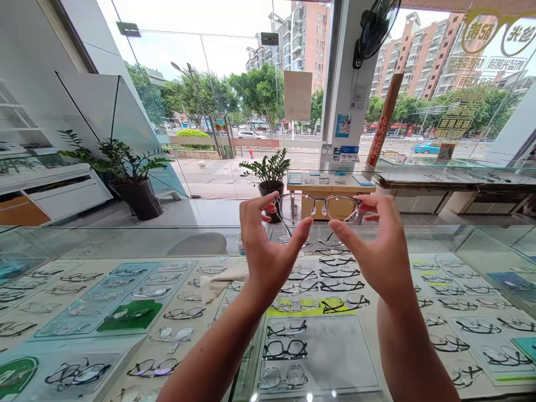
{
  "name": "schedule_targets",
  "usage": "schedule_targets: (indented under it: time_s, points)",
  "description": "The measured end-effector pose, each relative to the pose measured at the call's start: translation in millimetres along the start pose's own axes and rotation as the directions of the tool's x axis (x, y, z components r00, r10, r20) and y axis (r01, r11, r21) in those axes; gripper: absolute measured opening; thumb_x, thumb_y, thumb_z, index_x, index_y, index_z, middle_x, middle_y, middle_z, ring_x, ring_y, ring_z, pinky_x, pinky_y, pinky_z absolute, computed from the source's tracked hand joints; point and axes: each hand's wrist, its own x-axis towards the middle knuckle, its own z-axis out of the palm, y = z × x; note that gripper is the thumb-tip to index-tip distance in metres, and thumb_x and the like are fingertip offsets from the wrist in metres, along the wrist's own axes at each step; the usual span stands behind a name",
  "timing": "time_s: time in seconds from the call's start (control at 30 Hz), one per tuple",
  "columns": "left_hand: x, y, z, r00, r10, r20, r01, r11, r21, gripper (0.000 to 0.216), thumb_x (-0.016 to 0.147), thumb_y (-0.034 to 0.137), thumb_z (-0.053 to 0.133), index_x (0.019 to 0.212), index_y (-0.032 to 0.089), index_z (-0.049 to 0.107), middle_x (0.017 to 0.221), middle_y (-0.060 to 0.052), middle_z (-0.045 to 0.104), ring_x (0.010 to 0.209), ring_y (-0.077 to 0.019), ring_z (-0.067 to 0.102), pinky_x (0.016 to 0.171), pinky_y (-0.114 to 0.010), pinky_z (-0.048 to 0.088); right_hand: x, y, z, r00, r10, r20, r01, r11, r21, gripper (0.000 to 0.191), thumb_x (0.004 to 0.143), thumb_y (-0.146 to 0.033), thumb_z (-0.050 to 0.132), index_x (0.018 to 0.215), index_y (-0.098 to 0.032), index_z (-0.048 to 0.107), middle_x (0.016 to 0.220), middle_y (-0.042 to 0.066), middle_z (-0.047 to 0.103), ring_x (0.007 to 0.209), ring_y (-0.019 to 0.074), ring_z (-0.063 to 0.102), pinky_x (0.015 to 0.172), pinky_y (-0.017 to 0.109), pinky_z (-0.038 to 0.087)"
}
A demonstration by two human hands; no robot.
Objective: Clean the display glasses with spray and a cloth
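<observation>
Shop front, big window (167, 50) across the top of the frame, fan (377, 28) upper right, glass counter (125, 243) filling the lower half with rows of spectacles (285, 349) inside. Left hand (268, 254) and right hand (379, 245) raised at centre, jointly holding a clear-lensed pair of glasses (319, 200), fingers at the outer corners, thumbs by the lower rims. Potted plant (268, 173) beyond, above the left hand.
</observation>
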Motion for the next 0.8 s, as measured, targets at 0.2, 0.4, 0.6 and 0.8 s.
schedule_targets:
  time_s: [0.2,0.4,0.6,0.8]
  points:
    - [-1.2,-2.4,2.1,0.997,-0.061,0.045,0.062,0.998,-0.018,0.055,0.087,0.047,0.087,0.132,0.027,0.062,0.119,-0.008,0.066,0.105,-0.0242,0.063,0.086,-0.043,0.053,0.2,-0.1,0.3,0.999,-0.03,-0.045,0.028,0.999,-0.023,0.056,0.089,-0.061,0.082,0.13,-0.027,0.064,0.125,0.011,0.066,0.113,0.0307,0.067,0.092,0.051,0.059]
    - [-2.1,-4.0,4.6,0.995,-0.069,0.066,0.072,0.997,-0.038,0.057,0.086,0.045,0.089,0.134,0.027,0.061,0.126,-0.009,0.066,0.11,-0.0248,0.066,0.09,-0.044,0.054,0.0,2.8,-0.3,0.997,-0.056,-0.055,0.053,0.998,-0.046,0.055,0.09,-0.057,0.082,0.133,-0.028,0.064,0.13,0.011,0.065,0.118,0.0323,0.066,0.092,0.052,0.06]
    - [-2.5,-2.8,3.8,0.998,-0.049,0.043,0.049,0.999,-0.01,0.057,0.086,0.044,0.089,0.133,0.027,0.061,0.12,-0.008,0.065,0.106,-0.0242,0.064,0.085,-0.042,0.053,0.7,2.9,-0.1,0.999,-0.033,-0.036,0.032,0.999,-0.038,0.056,0.089,-0.059,0.082,0.132,-0.027,0.064,0.128,0.011,0.066,0.116,0.0318,0.067,0.091,0.052,0.06]
    - [-2.5,-0.6,2.4,1.0,-0.021,0.004,0.021,1.0,0.012,0.059,0.084,0.044,0.091,0.132,0.027,0.062,0.118,-0.007,0.064,0.103,-0.0239,0.061,0.082,-0.041,0.052,0.6,2.2,0.6,1.0,0.003,-0.002,-0.003,1.0,-0.023,0.056,0.09,-0.06,0.081,0.131,-0.025,0.065,0.125,0.011,0.067,0.114,0.0311,0.068,0.092,0.052,0.059]
